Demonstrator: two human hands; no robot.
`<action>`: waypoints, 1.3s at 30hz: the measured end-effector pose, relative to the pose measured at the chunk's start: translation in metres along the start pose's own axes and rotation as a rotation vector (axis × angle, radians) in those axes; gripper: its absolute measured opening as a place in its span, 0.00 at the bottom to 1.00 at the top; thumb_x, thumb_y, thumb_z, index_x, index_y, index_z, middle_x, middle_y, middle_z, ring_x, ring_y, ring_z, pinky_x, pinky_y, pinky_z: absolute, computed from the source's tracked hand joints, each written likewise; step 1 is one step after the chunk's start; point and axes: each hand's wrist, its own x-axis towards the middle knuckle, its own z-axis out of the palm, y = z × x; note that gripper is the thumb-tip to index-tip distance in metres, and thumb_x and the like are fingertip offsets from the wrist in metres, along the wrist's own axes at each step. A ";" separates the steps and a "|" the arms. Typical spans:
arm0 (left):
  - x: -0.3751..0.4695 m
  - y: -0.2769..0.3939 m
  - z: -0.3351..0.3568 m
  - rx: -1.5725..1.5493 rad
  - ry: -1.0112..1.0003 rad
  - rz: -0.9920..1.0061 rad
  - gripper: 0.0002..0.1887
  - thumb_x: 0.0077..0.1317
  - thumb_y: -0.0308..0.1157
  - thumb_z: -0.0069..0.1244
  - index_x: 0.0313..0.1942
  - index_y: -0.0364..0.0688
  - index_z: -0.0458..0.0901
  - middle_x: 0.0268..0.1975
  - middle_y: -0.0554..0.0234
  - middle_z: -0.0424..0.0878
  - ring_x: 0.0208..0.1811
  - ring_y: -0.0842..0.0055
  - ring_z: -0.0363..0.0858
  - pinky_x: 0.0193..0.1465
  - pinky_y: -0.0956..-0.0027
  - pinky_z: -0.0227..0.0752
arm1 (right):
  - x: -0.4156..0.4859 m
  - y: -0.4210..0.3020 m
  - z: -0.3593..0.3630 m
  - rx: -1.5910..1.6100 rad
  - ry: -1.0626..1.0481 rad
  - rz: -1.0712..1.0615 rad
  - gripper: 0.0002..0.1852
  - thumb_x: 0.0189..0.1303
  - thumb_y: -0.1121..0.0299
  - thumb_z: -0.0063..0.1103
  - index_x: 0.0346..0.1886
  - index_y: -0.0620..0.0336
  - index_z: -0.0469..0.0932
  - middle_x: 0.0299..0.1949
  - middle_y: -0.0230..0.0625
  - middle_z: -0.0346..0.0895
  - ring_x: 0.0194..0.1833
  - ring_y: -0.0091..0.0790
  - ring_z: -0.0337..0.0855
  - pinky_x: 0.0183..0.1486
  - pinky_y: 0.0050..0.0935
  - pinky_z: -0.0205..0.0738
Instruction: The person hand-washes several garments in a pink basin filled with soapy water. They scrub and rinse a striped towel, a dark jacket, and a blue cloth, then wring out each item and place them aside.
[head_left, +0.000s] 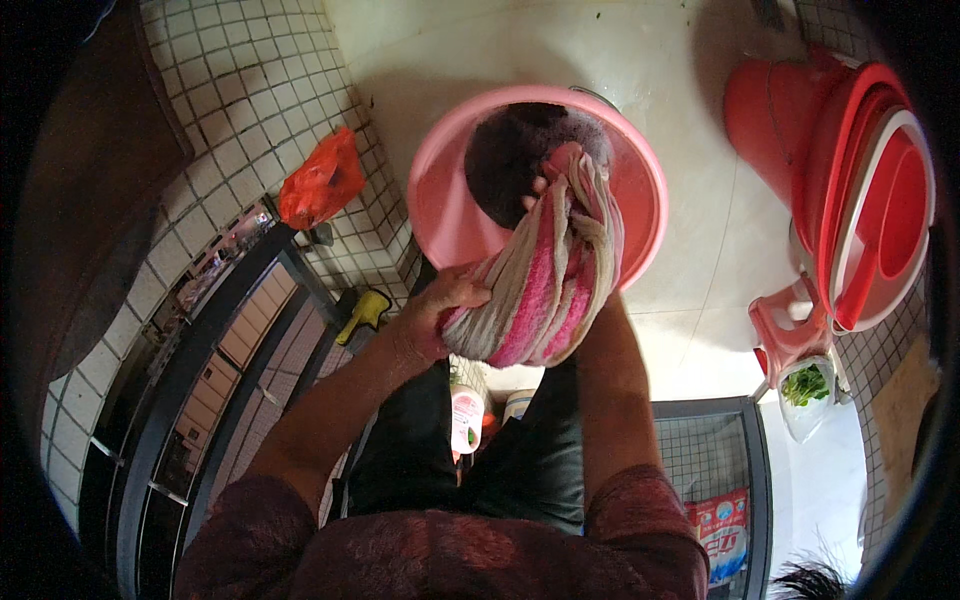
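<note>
A wet pink-and-grey striped cloth (536, 300), which looks like a towel, hangs bunched over the near part of a pink plastic basin (424, 161). My left hand (454, 304) grips its lower left end, thumb on top. My right forearm passes behind the cloth on the right. Most of my right hand (534, 193) is hidden by the folds; fingertips show at the cloth's left edge, above the basin. Inside the basin lies a dark mass (502, 161), cloth or dark water, with suds beside it at the upper right.
Red buckets and nested basins (814, 187) stand at the right, near a pink stool (787, 322) and a bag of green leaves (806, 386). An orange plastic bag (322, 180) hangs by the tiled wall, above a yellow-handled brush (367, 311). A white bottle (466, 424) stands between my legs.
</note>
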 end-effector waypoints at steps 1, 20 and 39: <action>-0.004 -0.005 0.002 -0.099 -0.020 0.019 0.35 0.56 0.35 0.52 0.63 0.34 0.60 0.55 0.51 0.73 0.52 0.69 0.77 0.58 0.65 0.71 | -0.001 0.014 0.004 0.090 -0.020 -0.003 0.34 0.62 0.40 0.45 0.59 0.61 0.67 0.52 0.39 0.74 0.52 0.36 0.76 0.57 0.35 0.69; -0.014 -0.013 -0.001 -0.064 0.099 0.199 0.47 0.49 0.49 0.63 0.64 0.36 0.58 0.57 0.54 0.71 0.57 0.67 0.72 0.60 0.59 0.67 | -0.038 -0.005 0.035 -0.114 -0.130 -0.165 0.24 0.57 0.52 0.59 0.46 0.65 0.74 0.41 0.41 0.78 0.42 0.37 0.79 0.49 0.36 0.74; 0.061 -0.033 -0.043 1.782 0.412 0.013 0.29 0.43 0.45 0.62 0.41 0.33 0.75 0.31 0.45 0.82 0.32 0.58 0.83 0.37 0.60 0.77 | 0.037 0.015 -0.022 -1.617 0.108 -0.329 0.09 0.50 0.66 0.59 0.27 0.64 0.76 0.29 0.38 0.81 0.32 0.35 0.80 0.39 0.34 0.75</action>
